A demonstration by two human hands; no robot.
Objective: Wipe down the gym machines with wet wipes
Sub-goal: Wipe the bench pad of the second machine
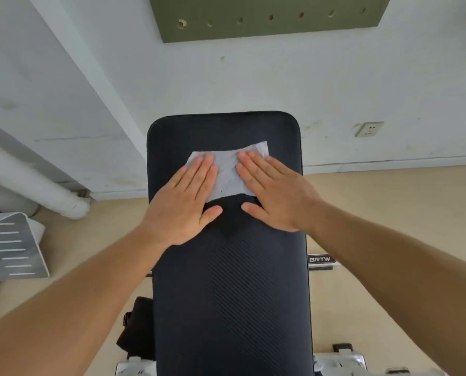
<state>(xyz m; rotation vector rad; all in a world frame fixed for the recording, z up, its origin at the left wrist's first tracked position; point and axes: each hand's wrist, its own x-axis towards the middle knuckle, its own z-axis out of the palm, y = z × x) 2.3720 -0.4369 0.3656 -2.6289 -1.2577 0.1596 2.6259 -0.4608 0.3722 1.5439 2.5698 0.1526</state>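
A black padded bench (231,289) runs away from me down the middle of the view. A white wet wipe (227,173) lies spread flat on its far half. My left hand (184,204) presses on the wipe's left part with straight fingers. My right hand (272,195) presses on the wipe's right part the same way, palm down. Both thumbs rest on the bare pad just below the wipe. The wipe's far right corner sticks out past my right fingertips.
A white wall with a socket (369,129) stands close behind the bench's far end. White pipes (36,183) run low on the left. A slotted white metal plate (11,248) lies on the floor at left. The bench's frame with a label (320,259) shows at right.
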